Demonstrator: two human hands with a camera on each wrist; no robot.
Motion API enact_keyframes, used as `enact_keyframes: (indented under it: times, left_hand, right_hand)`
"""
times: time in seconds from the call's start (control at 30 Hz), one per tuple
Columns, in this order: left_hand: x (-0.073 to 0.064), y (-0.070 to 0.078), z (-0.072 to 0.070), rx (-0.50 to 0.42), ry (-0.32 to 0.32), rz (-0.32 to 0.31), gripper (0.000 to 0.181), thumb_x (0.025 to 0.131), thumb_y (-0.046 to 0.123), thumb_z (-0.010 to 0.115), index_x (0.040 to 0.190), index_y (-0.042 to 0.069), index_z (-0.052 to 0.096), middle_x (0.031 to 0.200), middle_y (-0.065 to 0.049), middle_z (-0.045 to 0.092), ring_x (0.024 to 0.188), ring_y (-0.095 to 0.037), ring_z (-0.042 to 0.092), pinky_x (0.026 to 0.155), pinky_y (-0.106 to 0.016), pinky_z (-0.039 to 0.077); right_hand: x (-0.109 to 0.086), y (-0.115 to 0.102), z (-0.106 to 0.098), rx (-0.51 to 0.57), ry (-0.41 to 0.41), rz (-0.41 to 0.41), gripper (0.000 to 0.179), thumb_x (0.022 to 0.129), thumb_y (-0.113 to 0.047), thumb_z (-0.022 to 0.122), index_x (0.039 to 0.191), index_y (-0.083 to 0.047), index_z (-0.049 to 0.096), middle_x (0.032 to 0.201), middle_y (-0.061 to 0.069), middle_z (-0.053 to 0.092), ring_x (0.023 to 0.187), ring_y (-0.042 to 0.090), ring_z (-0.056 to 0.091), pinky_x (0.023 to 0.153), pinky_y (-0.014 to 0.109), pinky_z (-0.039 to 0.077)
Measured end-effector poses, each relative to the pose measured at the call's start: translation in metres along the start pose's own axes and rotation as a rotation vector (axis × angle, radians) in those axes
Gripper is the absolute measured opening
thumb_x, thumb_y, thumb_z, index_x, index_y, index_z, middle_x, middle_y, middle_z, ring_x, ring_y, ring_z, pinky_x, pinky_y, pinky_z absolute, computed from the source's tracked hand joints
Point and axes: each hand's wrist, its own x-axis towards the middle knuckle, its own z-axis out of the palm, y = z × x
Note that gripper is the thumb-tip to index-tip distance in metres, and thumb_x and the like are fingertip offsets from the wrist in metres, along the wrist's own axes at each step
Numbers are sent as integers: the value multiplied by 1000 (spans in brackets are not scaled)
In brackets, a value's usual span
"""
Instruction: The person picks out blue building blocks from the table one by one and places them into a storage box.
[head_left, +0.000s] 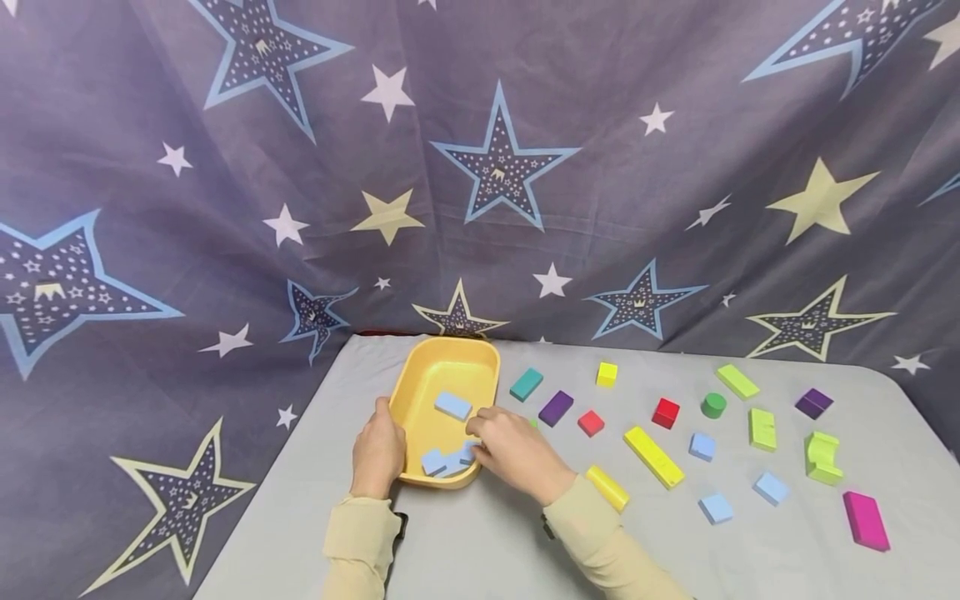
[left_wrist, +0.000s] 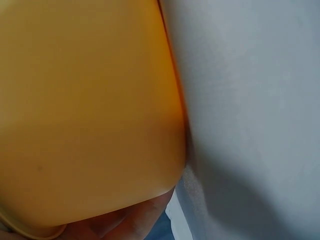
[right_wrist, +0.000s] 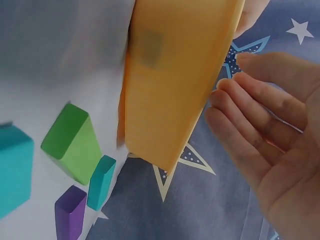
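A yellow plastic tray (head_left: pixel 461 375) stands at the left of the table. My left hand (head_left: pixel 378 454) grips its left side at the rim. In the left wrist view the outer wall of the tray (left_wrist: pixel 90 110) fills much of the picture, with some fingers at its lower edge. Inside the tray lie a light blue block (head_left: pixel 453 406) and several more blue pieces (head_left: pixel 433 462) at the near end. Over the tray's right rim hovers my right hand (head_left: pixel 521 454). The right wrist view shows its fingers (right_wrist: pixel 250 107) loosely bent, with nothing between them.
Right of the tray lie teal (head_left: pixel 527 384), purple (head_left: pixel 556 408) and red (head_left: pixel 591 423) blocks, plus a yellow cylinder (head_left: pixel 607 488). Farther right are a long yellow block (head_left: pixel 654 457), a green cylinder (head_left: pixel 714 406) and a magenta block (head_left: pixel 866 521). A star-patterned curtain (head_left: pixel 450 275) hangs behind the table.
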Motion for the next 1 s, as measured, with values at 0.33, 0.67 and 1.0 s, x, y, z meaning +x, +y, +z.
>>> enact_keyframes:
  times: [0.33,0.67,1.0]
  left_hand:
    - [0,0,-1,0,-10,-6,40,98,6,42,138,-2,39,110,-30,65,91,-50,65,79,-59,50]
    - [0,0,0,5,4,4,40,98,6,42,137,-2,40,108,-30,65,91,-51,65,78,-59,50]
    - [-1,0,0,-5,15,3,37,98,6,41,135,-2,41,105,-30,66,88,-51,65,76,-59,50]
  right_hand:
    - [-5,3,-1,4,36,3,7,85,-12,76,90,-10,72,83,-2,65,78,12,59,68,26,52]
    - [-9,4,-4,-7,57,-4,7,84,-10,75,90,-8,73,83,-1,65,77,11,60,68,24,52]
    - [-14,5,-7,-41,84,-7,5,85,-11,74,90,-9,73,83,-1,67,79,13,61,71,27,53]
